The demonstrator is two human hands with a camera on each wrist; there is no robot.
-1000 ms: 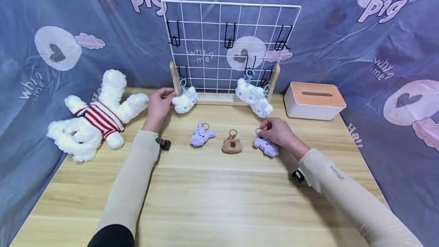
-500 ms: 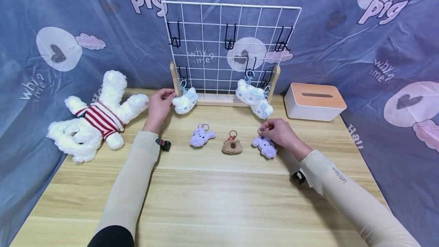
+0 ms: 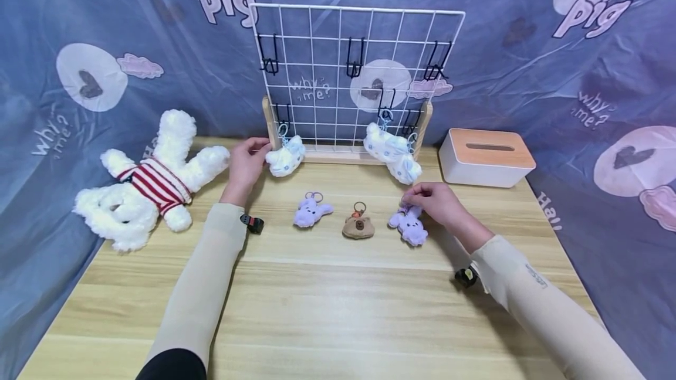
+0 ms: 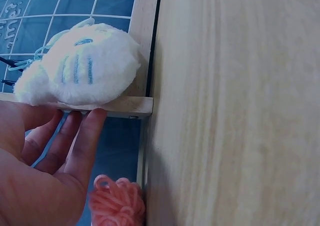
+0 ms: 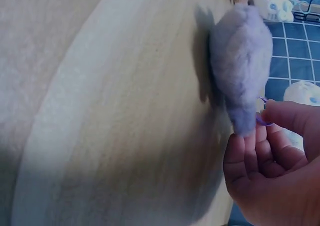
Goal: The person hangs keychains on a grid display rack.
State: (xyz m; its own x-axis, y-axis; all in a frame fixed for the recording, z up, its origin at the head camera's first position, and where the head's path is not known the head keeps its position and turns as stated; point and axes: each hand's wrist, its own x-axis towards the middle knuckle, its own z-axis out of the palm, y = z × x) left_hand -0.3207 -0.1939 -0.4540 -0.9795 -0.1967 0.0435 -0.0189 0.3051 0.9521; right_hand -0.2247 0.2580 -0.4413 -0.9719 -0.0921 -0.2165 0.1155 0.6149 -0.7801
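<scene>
My right hand [image 3: 434, 201] pinches the purple ring [image 5: 263, 120] of a purple plush keychain [image 3: 411, 227]. In the right wrist view its plush body [image 5: 242, 53] points away from the fingers, with a shadow on the wood beside it. My left hand [image 3: 248, 164] is at the left wooden upright of the white grid rack [image 3: 338, 90], its fingertips [image 4: 95, 117] touching the wood just beside a white plush keychain [image 4: 92, 65]. Another purple plush keychain [image 3: 311, 213] and a brown bear-faced keychain [image 3: 358, 226] lie on the table between the hands.
Two white plush keychains [image 3: 388, 144] hang at the rack's lower right. Several black hooks [image 3: 355, 58] sit on the grid. A tissue box [image 3: 484, 163] stands at the right, and a white teddy bear [image 3: 158, 183] lies at the left. Pinkish yarn [image 4: 118, 203] shows below the left hand.
The purple plush keychain in my right hand has turned, its body swinging to a more upright angle under the fingers. The right forearm has shifted slightly right; the left hand stays in place.
</scene>
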